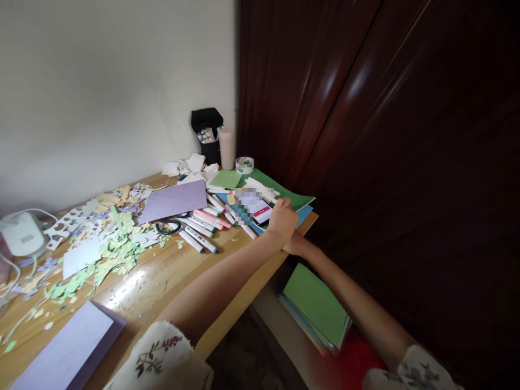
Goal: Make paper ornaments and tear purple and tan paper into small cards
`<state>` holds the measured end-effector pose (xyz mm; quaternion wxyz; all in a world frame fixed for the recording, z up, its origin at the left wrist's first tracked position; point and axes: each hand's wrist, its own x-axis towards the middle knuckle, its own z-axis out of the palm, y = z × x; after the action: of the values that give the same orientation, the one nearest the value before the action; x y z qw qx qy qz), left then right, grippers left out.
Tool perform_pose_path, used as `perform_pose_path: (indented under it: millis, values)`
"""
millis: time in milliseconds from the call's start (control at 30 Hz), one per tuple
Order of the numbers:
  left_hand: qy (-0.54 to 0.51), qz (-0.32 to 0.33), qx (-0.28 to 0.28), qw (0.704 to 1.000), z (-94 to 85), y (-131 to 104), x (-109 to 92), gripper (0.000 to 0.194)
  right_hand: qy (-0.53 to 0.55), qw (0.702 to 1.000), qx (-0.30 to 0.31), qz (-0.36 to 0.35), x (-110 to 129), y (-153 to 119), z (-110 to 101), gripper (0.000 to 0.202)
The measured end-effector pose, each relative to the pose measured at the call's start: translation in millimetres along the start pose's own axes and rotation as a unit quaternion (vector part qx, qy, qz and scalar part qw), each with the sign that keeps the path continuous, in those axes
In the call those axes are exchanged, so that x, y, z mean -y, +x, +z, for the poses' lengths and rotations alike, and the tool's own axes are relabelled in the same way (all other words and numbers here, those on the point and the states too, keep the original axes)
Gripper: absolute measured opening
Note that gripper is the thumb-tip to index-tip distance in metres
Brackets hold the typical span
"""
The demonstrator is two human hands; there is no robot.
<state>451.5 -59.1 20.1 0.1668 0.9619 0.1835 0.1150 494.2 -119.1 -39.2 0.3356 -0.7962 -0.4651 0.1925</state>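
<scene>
A table point(239, 281) is carrying a green sheet point(296, 196), probably light and bendy. At the table's corner the left hand point(283, 219) is showing curled fingers and partly hiding the right hand point(296, 245); I cannot tell what either is holding. Beside them a phone point(259, 208) is lying face-up, likely stiff, slippery and fragile, suiting a grip along its sides.

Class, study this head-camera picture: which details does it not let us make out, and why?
All in the head view:
- Right hand: fingers mostly hidden behind the left hand.
- Phone: screen text blurred, partly by pixelation.
- Folded purple card: near end cut off by the bottom edge.
- Markers: lettering too small to read.
</scene>
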Motion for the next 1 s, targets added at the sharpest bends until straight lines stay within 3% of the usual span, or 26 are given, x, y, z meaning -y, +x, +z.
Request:
perform_pose_path:
  millis: [100,167,200,267,300,367,467,600,733,1000]
  values:
    - [0.039,0.096,0.034,0.994,-10.7,0,14,0.025,0.041,0.996,0.074,0.001,5,-24,-49,0.023]
    - [0.06,0.131,0.042,0.989,-14.7,-8,18,0.023,0.064,0.994,0.082,0.021,-3,-33,-88,0.028]
    - [0.068,0.139,0.042,0.987,-16.1,-16,18,0.02,0.071,0.995,0.055,0.037,-10,-33,-105,0.033]
    - [0.08,0.136,0.036,0.987,-19.1,-37,15,0.016,0.075,0.989,-0.089,0.094,-29,-19,-129,0.038]
    - [0.086,0.123,0.031,0.988,-20.8,-49,14,0.017,0.07,0.983,-0.127,0.114,-39,-6,-135,0.039]
    - [0.098,0.066,0.019,0.993,-23.9,-74,12,0.024,0.06,0.975,-0.151,0.152,-56,28,-135,0.033]
    - [0.118,-0.064,0.012,0.991,-23.6,-100,14,0.035,0.043,0.975,-0.119,0.181,-66,85,-114,0.026]
    - [0.124,-0.167,0.011,0.978,-11.6,-100,21,0.048,0.022,0.983,-0.06,0.174,-60,140,-86,0.028]
    - [0.117,-0.185,0.009,0.976,-1.0,-90,25,0.05,-0.007,0.991,-0.053,0.121,-59,156,-77,0.027]
    - [0.11,-0.18,0.009,0.978,-2.9,-93,18,0.057,-0.01,0.997,-0.052,0.057,-72,149,-75,0.026]
